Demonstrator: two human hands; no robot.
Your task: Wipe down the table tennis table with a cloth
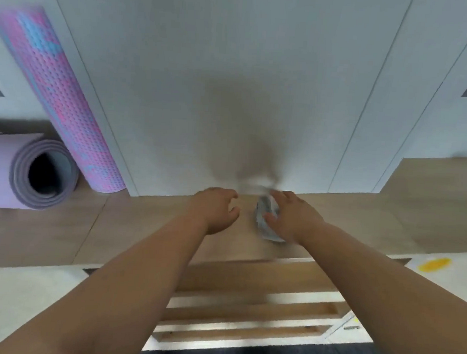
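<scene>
Both my arms reach forward over the floor toward a white wall. My right hand (289,216) grips a bunched grey-white cloth (264,221), which hangs from the palm side of the fingers. My left hand (217,209) is close beside it, about a hand's width to the left, fingers loosely curled and holding nothing. The picture is blurred by motion. No table tennis table is in view.
A wooden slatted frame (247,307) lies on the floor below my forearms. A pink and blue rolled mat (60,97) leans on the white wall panels (232,82) at left, and a lilac rolled mat (32,174) lies beside it. A yellow spot (434,264) marks the pale rug at right.
</scene>
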